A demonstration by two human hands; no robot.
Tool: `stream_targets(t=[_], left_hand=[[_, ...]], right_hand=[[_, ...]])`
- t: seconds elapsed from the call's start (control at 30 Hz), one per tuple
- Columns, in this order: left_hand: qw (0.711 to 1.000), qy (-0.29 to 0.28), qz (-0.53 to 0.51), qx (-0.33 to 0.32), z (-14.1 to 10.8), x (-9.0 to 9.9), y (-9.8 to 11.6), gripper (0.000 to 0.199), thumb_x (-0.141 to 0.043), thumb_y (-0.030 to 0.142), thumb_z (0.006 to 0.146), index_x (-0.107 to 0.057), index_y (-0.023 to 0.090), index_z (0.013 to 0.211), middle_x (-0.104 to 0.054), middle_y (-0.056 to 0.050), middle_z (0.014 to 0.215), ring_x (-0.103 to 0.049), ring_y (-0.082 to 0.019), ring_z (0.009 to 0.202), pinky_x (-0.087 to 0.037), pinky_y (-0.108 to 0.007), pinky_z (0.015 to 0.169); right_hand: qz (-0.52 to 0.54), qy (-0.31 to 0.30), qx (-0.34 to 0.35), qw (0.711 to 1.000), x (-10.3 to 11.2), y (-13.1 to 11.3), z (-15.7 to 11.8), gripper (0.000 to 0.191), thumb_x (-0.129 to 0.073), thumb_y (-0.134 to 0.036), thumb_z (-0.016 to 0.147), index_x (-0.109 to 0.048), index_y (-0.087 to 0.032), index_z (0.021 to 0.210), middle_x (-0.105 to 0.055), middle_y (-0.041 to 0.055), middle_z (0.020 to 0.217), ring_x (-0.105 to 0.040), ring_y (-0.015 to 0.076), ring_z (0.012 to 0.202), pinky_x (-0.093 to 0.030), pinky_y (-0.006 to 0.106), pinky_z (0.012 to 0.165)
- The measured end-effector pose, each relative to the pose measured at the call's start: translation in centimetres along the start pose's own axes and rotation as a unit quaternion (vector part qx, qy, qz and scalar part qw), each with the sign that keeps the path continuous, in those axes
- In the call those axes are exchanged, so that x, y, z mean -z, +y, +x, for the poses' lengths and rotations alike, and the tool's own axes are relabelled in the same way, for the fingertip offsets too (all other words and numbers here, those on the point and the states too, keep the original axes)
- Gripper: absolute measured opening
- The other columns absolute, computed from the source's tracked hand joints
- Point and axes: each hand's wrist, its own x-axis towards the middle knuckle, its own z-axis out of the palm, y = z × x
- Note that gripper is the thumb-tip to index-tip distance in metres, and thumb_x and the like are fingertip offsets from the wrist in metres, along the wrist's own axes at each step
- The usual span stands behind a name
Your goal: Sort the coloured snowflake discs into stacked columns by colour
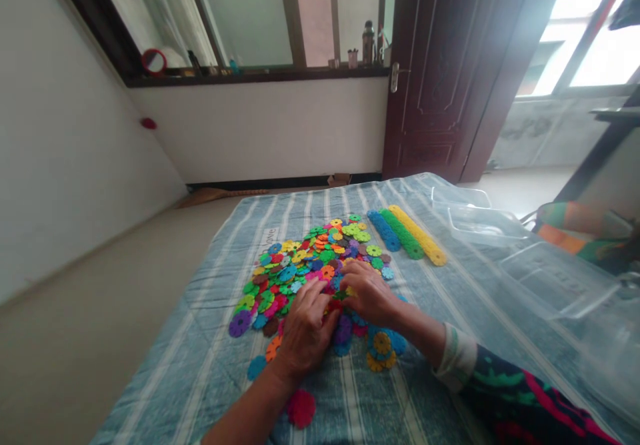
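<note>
Many colourful notched plastic discs (287, 272) lie in a loose pile on a blue striped cloth (210, 338). My left hand (307, 328) rests over the near side of the pile, fingers curled round something red that is mostly hidden. Close beside it, my right hand (367, 292) has its fingertips bent down among the discs; what they grip is hidden. Small groups of yellow discs (381, 344) and blue discs sit below my right wrist. A pink disc (301, 408) lies by my left forearm.
Blue (384, 230), green (403, 235) and yellow (417, 234) rows of overlapping discs lie beyond the pile on the right. Several clear plastic containers (557, 278) stand along the right edge. A dark red door (435, 65) is behind.
</note>
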Motion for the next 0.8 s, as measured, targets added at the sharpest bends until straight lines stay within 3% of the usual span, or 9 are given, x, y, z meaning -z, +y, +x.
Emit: stream_targets(t=[0.13,0.23,0.33,0.47,0.6,0.8], left_hand=[[1.0,0.006,-0.005,-0.019,-0.1,-0.2,-0.3,0.015,-0.054,0.028,0.086,-0.064,0.019,0.082,-0.066,-0.012,0.114,-0.055,-0.028,0.117,-0.05,-0.049,0.098],[0.999,0.022,-0.002,-0.026,-0.2,-0.3,-0.5,0.015,-0.052,0.026,0.086,-0.063,0.019,0.078,-0.065,-0.011,0.115,-0.055,-0.027,0.117,-0.049,-0.049,0.099],[0.999,0.032,-0.001,-0.033,-0.2,-0.2,-0.5,0.014,-0.052,0.024,0.086,-0.064,0.02,0.079,-0.066,-0.01,0.113,-0.055,-0.027,0.116,-0.05,-0.049,0.098],[0.999,0.016,-0.001,-0.031,0.0,0.1,-0.3,0.015,-0.052,0.024,0.086,-0.064,0.02,0.079,-0.066,-0.011,0.113,-0.055,-0.028,0.117,-0.051,-0.049,0.096],[0.999,0.015,0.004,-0.032,0.1,0.1,-0.3,0.015,-0.052,0.023,0.086,-0.064,0.019,0.077,-0.066,-0.011,0.112,-0.055,-0.028,0.116,-0.051,-0.049,0.095],[0.999,0.02,0.005,-0.036,0.0,-0.1,-0.4,0.015,-0.052,0.023,0.086,-0.064,0.02,0.077,-0.066,-0.01,0.112,-0.055,-0.027,0.116,-0.052,-0.047,0.096]], right_hand=[[0.054,0.021,-0.024,0.998,1.2,-0.1,0.7,0.009,-0.07,-0.013,0.072,-0.065,-0.019,0.067,-0.067,0.0043,0.095,-0.059,0.0185,0.096,-0.046,0.032,0.087],[0.061,0.047,-0.02,0.997,3.9,1.0,1.2,0.011,-0.067,-0.011,0.073,-0.065,-0.02,0.065,-0.067,0.0025,0.089,-0.06,0.0175,0.093,-0.045,0.032,0.086],[-0.007,0.065,-0.055,0.996,7.6,3.6,1.1,0.013,-0.063,-0.01,0.074,-0.067,-0.019,0.065,-0.067,0.0033,0.088,-0.06,0.0179,0.092,-0.044,0.032,0.086],[-0.118,0.058,-0.16,0.978,11.3,8.1,-0.1,0.015,-0.059,-0.01,0.074,-0.07,-0.018,0.069,-0.068,0.0043,0.087,-0.059,0.0185,0.092,-0.042,0.031,0.089],[-0.159,0.015,-0.218,0.963,12.4,11.2,-1.5,0.014,-0.06,-0.013,0.073,-0.072,-0.019,0.077,-0.069,0.0046,0.093,-0.059,0.0186,0.096,-0.041,0.03,0.091],[-0.163,-0.004,-0.233,0.959,11.9,12.7,-2.1,0.014,-0.06,-0.015,0.074,-0.073,-0.02,0.078,-0.07,0.0031,0.093,-0.061,0.0181,0.092,-0.042,0.029,0.088]])
